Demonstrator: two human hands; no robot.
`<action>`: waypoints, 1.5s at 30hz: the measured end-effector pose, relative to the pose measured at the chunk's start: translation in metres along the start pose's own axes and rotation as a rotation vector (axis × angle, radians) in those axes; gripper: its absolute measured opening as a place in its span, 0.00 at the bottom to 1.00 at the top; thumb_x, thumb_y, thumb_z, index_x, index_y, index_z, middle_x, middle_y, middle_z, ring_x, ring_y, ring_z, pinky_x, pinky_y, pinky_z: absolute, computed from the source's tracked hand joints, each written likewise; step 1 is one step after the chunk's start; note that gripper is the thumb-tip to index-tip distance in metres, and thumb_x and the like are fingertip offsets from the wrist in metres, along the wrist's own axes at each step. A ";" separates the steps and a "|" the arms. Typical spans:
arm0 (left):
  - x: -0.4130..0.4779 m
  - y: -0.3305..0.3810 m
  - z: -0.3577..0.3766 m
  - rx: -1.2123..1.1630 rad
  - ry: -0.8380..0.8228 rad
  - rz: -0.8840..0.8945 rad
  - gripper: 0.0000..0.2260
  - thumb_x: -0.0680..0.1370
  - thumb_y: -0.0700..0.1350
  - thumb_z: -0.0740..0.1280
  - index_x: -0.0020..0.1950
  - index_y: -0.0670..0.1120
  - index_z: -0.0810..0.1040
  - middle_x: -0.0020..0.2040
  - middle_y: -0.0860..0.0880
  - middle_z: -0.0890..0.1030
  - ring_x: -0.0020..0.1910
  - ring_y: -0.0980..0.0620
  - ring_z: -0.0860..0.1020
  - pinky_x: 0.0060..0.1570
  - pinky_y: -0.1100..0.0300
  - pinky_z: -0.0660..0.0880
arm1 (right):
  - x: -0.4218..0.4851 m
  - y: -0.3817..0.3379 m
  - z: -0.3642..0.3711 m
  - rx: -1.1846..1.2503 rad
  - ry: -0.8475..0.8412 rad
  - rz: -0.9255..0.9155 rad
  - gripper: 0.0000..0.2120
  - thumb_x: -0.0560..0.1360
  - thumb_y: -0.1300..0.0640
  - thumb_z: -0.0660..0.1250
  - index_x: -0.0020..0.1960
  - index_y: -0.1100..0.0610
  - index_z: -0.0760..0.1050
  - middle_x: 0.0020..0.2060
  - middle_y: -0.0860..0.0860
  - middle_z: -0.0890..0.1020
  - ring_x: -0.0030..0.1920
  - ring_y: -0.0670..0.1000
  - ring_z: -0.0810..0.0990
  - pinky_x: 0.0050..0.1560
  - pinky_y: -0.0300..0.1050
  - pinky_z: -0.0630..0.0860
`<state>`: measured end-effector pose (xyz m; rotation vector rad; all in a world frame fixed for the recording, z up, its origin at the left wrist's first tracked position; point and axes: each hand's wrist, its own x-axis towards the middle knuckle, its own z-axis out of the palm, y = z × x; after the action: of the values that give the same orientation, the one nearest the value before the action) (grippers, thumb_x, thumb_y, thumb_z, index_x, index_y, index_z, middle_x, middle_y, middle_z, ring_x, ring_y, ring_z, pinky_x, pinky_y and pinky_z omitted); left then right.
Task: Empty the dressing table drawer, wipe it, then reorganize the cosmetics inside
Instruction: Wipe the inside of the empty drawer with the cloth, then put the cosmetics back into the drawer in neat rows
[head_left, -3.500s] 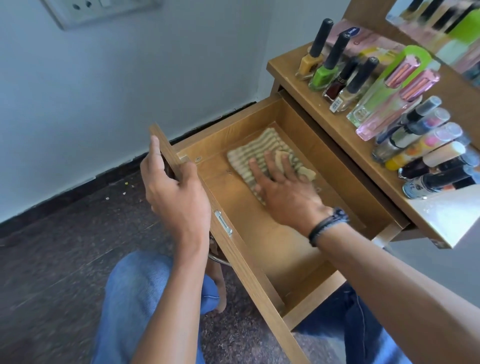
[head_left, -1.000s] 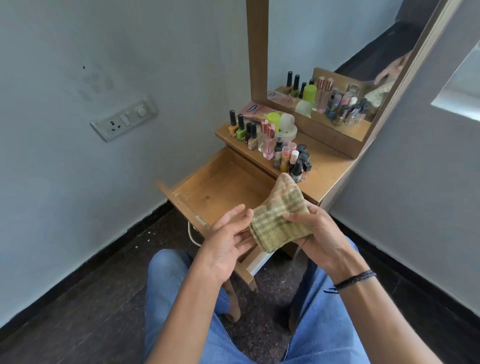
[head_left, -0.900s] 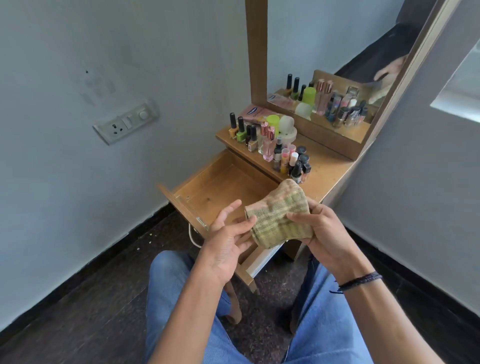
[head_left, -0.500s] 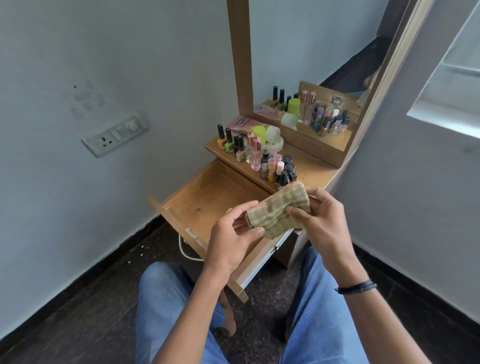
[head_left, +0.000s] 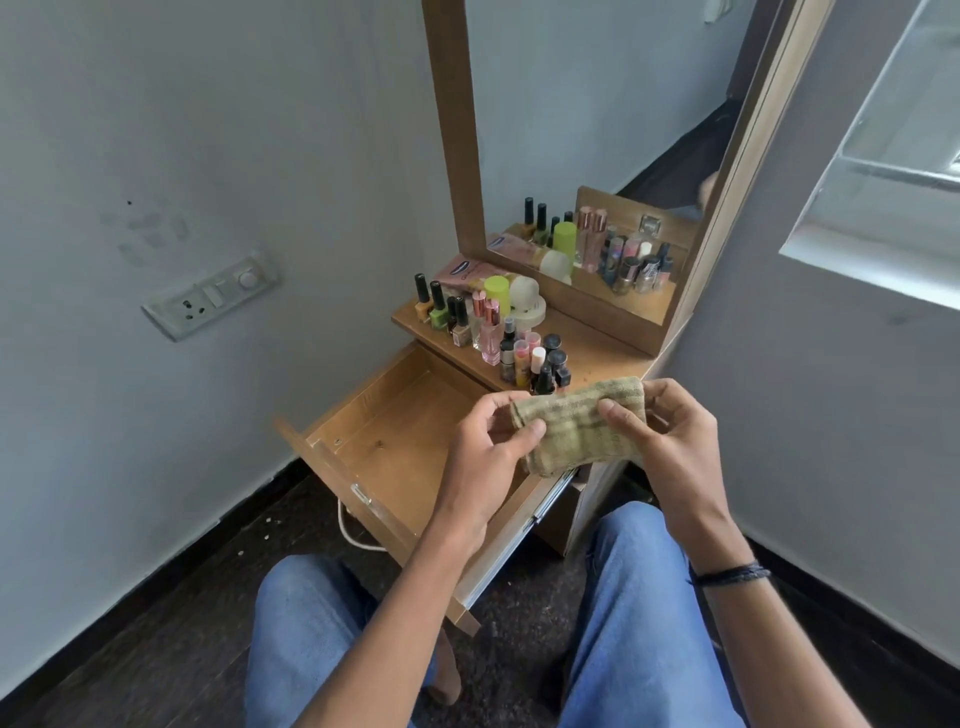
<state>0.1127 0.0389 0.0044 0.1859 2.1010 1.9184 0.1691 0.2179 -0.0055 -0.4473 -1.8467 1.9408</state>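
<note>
cloth (head_left: 576, 428) sits at the middle of the head view: a striped green-beige rag, folded into a thick pad and held in the air between two hands. the left hand (head_left: 488, 447) pinches its left edge, thumb on the near face and curled fingers (head_left: 491, 405) behind it. the right hand (head_left: 670, 441) grips the right edge the same way, thumb pressed across the near face and the other fingers wrapped round the far side. the two thumbs lie near each other on the fabric without touching. a dark wristband (head_left: 732, 574) circles the right wrist, well back from the fingers.

below and left of the left hand's fingers, the drawer (head_left: 395, 436) stands pulled out of the dressing table (head_left: 602, 358), its wooden floor showing; the left wrist crosses over its near right side. a white cord (head_left: 350, 532) loops under the drawer front, well below the fingers. just beyond the fingertips of both hands, the cosmetics (head_left: 498, 332) stand crowded on the table's top: nail polish bottles, small perfume bottles, a lime-capped container, a pink tube lying flat. the nearest dark-capped bottles show just above the cloth's top edge. further beyond the fingers rises the mirror (head_left: 597, 130), doubling the bottles. a wall socket plate (head_left: 213, 296) is well to the left of the left hand. blue jeans (head_left: 639, 597) lie under both forearms.
</note>
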 end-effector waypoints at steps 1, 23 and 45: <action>0.006 0.005 0.004 -0.003 -0.005 0.007 0.13 0.78 0.42 0.72 0.60 0.55 0.79 0.54 0.54 0.84 0.55 0.57 0.82 0.53 0.59 0.78 | 0.002 0.000 -0.002 0.019 0.023 0.004 0.07 0.73 0.58 0.77 0.48 0.55 0.81 0.47 0.57 0.86 0.51 0.59 0.85 0.53 0.60 0.83; 0.190 0.077 0.085 1.023 -0.172 0.045 0.21 0.78 0.47 0.73 0.65 0.50 0.66 0.58 0.47 0.78 0.51 0.45 0.79 0.46 0.51 0.76 | 0.116 0.056 -0.008 0.013 0.418 0.318 0.16 0.70 0.54 0.80 0.48 0.54 0.74 0.48 0.56 0.84 0.47 0.54 0.87 0.45 0.59 0.85; 0.114 0.024 0.003 0.454 0.324 0.485 0.09 0.76 0.35 0.72 0.52 0.47 0.78 0.51 0.52 0.81 0.49 0.56 0.80 0.47 0.66 0.78 | 0.071 0.055 0.023 -0.518 0.406 -0.076 0.06 0.77 0.52 0.70 0.48 0.51 0.73 0.42 0.45 0.76 0.42 0.45 0.76 0.42 0.40 0.71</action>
<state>0.0027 0.0771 0.0135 0.5568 2.9138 1.7572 0.0916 0.2325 -0.0549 -0.8423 -2.0268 1.1883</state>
